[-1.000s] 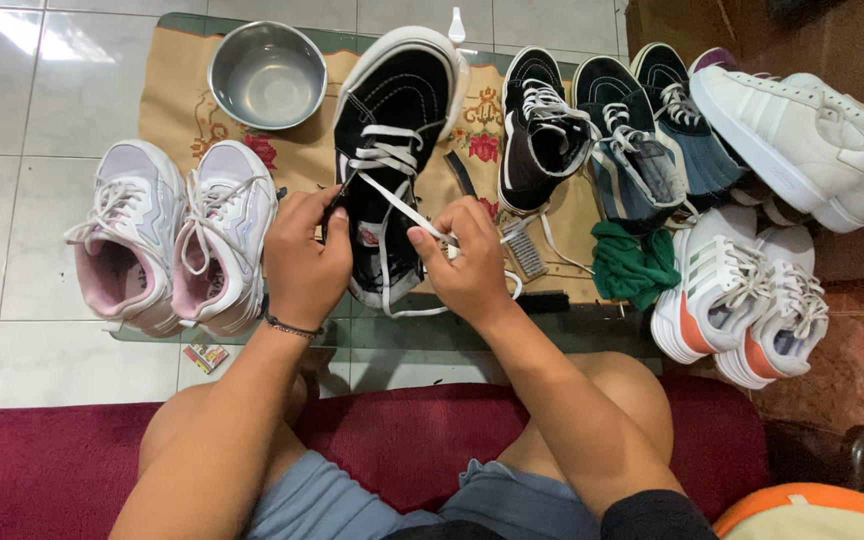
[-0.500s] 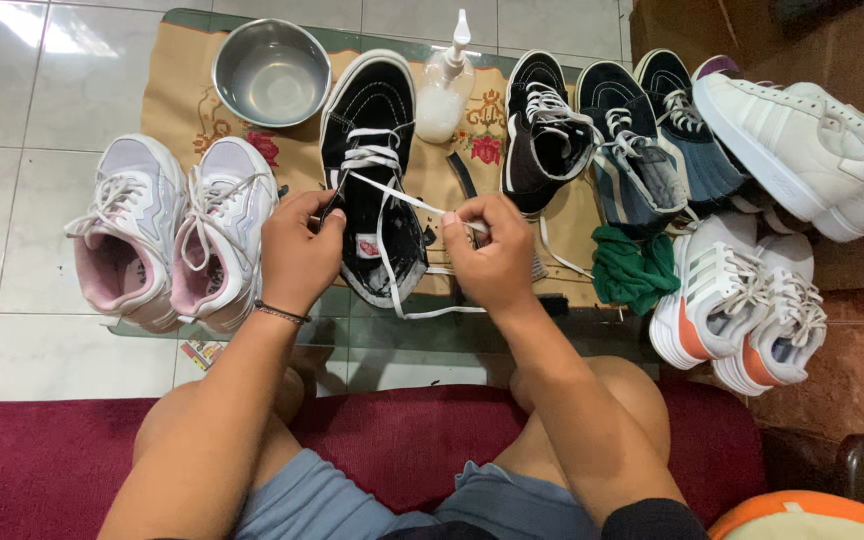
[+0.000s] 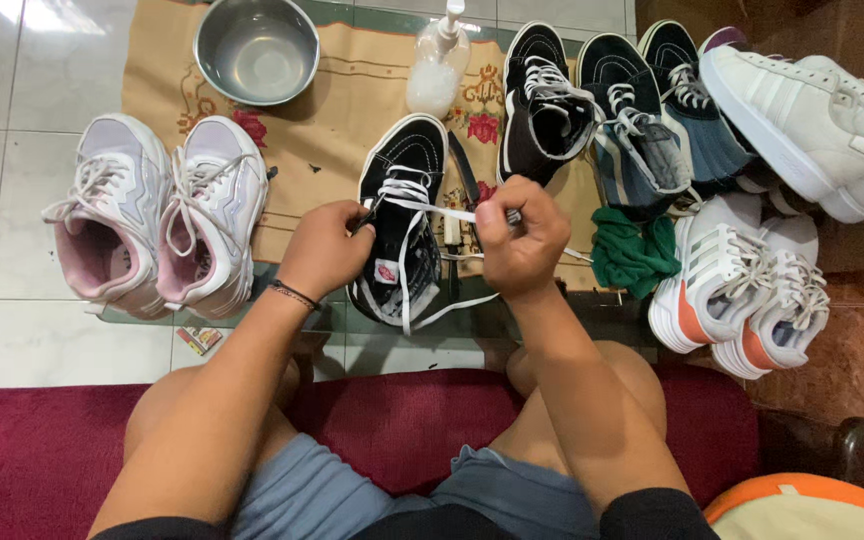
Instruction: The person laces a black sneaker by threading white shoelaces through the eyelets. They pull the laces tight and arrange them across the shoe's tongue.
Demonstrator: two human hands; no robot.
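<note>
At the frame's center you are lacing the black shoe (image 3: pixel 404 225), your left hand (image 3: pixel 324 250) and right hand (image 3: pixel 520 235) each pinching the white lace (image 3: pixel 444 211) taut, upper eyelets threaded, loose ends trailing below untied.

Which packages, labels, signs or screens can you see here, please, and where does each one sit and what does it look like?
Pump bottle: upright at the mat's far edge, right of the steel bowl; clear, with a white pump head.
Small printed wrapper: flat on the tiled floor beside the left forearm; rectangular, with red and yellow.
Heel label: on the black-and-white shoe between the hands; small red patch.
No signs or screens.
</note>
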